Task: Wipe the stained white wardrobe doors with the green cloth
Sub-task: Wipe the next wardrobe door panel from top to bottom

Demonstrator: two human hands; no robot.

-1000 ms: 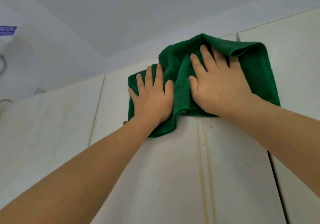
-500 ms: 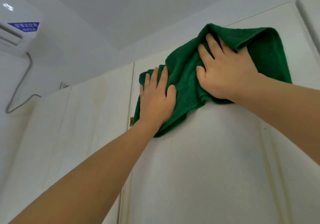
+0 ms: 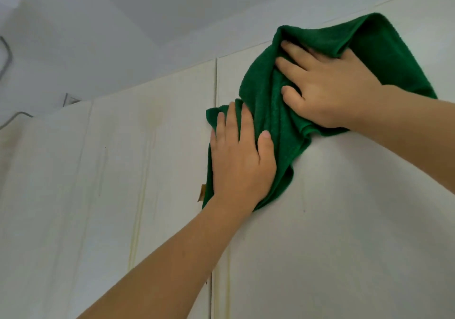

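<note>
Hands flat, left hand [image 3: 240, 161] and right hand [image 3: 330, 89] pressing green cloth [image 3: 268, 111] on wardrobe door [image 3: 344, 220], yellow drip stains [image 3: 140, 208] on neighbouring door, brown chip [image 3: 202, 193] beside cloth

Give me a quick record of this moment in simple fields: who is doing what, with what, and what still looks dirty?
Activity: a person wiping a wardrobe near its top
Left hand: flat, pressing the lower part of the green cloth against the door
Right hand: pressing the upper part of the cloth, fingers spread
Cloth: bunched and folded, spanning both hands
Door being wiped: white, faint marks
Door to the left: yellowish drip streaks, untouched
Above: ceiling
</note>
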